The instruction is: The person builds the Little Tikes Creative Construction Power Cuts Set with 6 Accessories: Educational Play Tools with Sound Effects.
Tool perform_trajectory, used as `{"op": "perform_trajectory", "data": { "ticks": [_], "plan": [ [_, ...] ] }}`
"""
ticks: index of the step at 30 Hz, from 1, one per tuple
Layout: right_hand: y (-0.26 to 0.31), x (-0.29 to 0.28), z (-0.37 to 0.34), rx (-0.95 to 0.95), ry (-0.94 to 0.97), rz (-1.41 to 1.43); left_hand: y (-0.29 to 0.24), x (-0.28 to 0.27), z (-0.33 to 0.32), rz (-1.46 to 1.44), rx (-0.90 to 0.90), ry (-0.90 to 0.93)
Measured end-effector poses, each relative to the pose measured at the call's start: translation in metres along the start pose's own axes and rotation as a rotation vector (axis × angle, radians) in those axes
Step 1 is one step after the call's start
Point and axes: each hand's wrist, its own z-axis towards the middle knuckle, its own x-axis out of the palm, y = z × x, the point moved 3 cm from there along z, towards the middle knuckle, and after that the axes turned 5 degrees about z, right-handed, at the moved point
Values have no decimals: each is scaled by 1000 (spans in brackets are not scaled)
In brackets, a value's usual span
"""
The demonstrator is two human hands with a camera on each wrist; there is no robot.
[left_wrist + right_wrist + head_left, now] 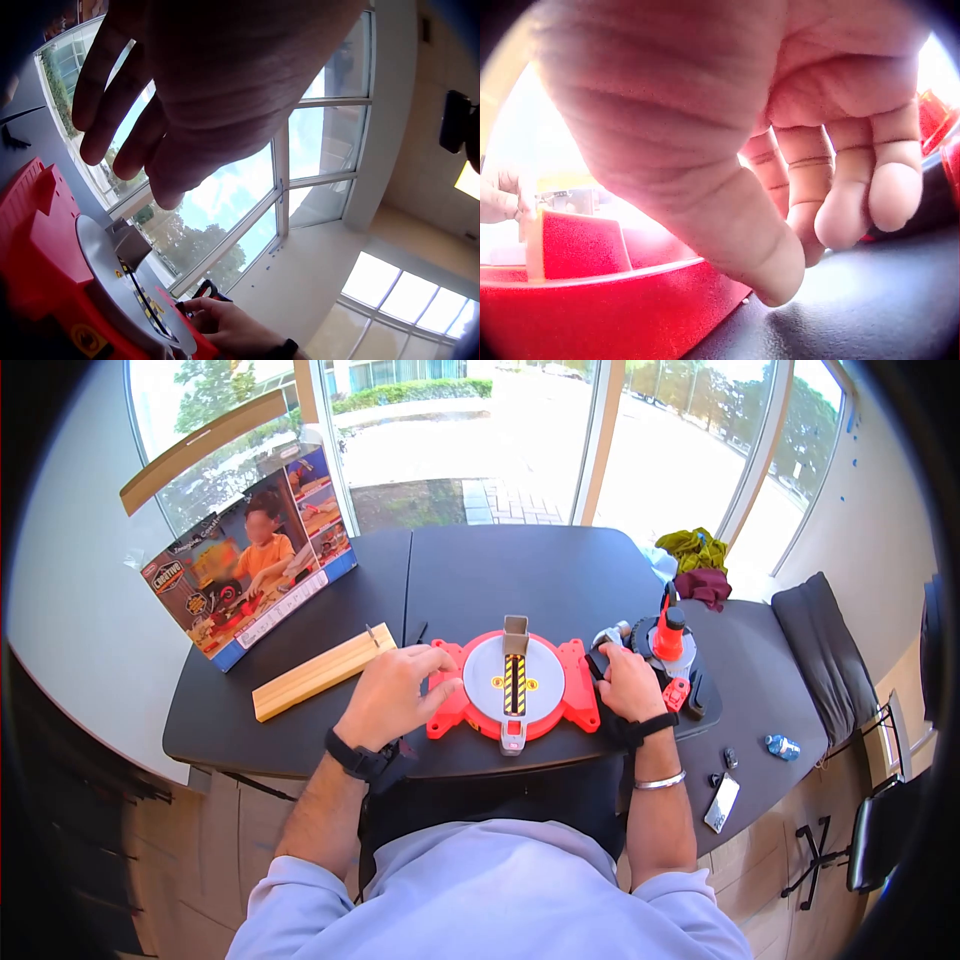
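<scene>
A red base (pixel 580 685) with a round grey turntable (pixel 482 678) lies flat near the table's front edge; a yellow-and-black striped slot runs down its middle. My left hand (pixel 400 695) is over the base's left end, fingers loosely bent and holding nothing; in the left wrist view the hand (pixel 217 82) is raised off the red base (pixel 49 247). At the base's right end is my right hand (pixel 632 682). The right wrist view shows that hand (pixel 727 135) with loosely bent fingers, nothing between them, its thumb beside the red base (pixel 615 315); contact is unclear.
A wooden board (pixel 320 672) with a clamp-like metal piece lies left, before a large toy box (pixel 255 560). Right of the base stands a red-and-black toy saw (pixel 672 640). Cloths (pixel 700 565), a phone (pixel 722 803) and a small bottle (pixel 783 747) lie farther right.
</scene>
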Motion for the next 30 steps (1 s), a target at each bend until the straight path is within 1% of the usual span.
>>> {"op": "perform_trajectory", "data": {
  "ticks": [3, 5, 6, 7, 9, 10, 11, 12, 13, 15, 16, 18, 22, 24, 25, 26, 27, 30],
  "plan": [
    [6, -11, 0, -27, -36, 38, -2, -2, 2, 20, 37, -24],
    [19, -28, -5, -114, -199, 159, -5, -1, 1, -19, 28, -18],
    [27, -36, -8, -170, -262, 268, -8, -2, 1, -12, 30, -16],
    [41, -45, -13, -171, -258, 267, -9, -2, 1, -14, 27, -17],
    [69, -59, -26, -262, -259, 525, -11, 1, 1, -141, 42, -6],
    [78, -59, -30, -356, -281, 577, -15, 2, 0, -142, 42, -4],
    [88, -59, -35, -354, -282, 577, -20, 2, 0, -430, -29, 21],
    [102, -60, -42, -430, -250, 618, -25, 3, -1, -717, -101, 47],
    [116, -60, -49, -505, -217, 658, -30, 4, -1, -717, -99, 50],
    [137, -60, -60, -502, -139, 709, -42, 3, -2, -708, 13, 15],
    [139, -54, -62, -500, -66, 731, -42, 4, -2, -707, 14, 14],
    [147, -47, -66, -499, -52, 751, -45, 7, -3, -647, 70, 125],
    [151, -46, -68, -502, -29, 744, -39, 13, -3, -605, 99, 155],
    [151, -45, -68, -486, -16, 741, -37, 8, -3, -449, 143, 117],
    [153, -45, -68, -524, -51, 742, -38, 9, -3, -450, 140, 118],
    [154, -45, -69, -561, -85, 743, -38, 8, -3, -521, 108, 86],
    [154, -45, -68, -559, -83, 745, -37, 8, -3, -592, 76, 54],
    [153, -43, -68, -554, -78, 756, -42, 2, -2, -621, 44, 73]
  ]
}}
